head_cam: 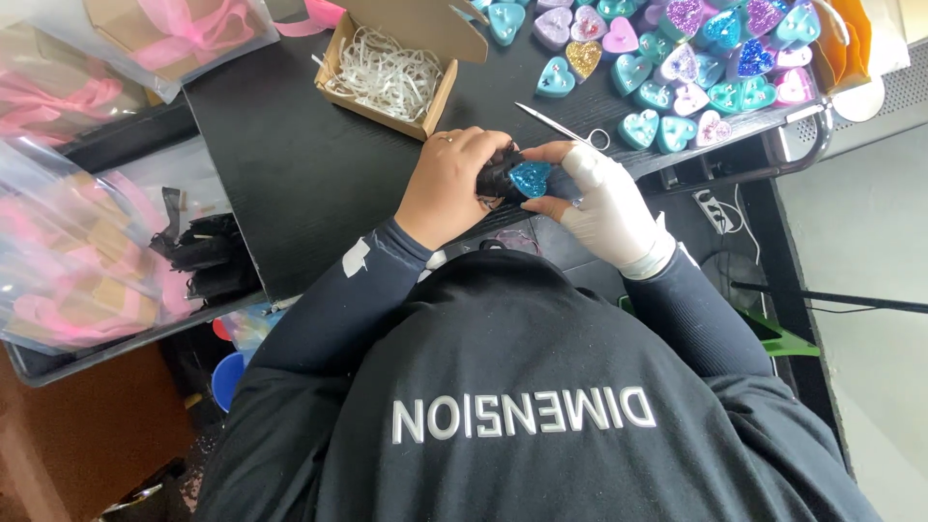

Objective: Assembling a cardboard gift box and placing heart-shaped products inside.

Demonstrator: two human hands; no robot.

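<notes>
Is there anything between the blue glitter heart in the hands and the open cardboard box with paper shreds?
Nothing visible. The blue glitter heart, held by the left hand and gloved right hand, has only bare black table between it and the open box.

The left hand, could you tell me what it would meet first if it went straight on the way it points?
Probably the scissors on the black table; the left hand points up-right past them, though depth is unclear.

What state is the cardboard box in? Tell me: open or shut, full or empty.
Open, partly filled. The box has its flap raised, and white shredded paper lies inside; nothing else shows in it.
</notes>
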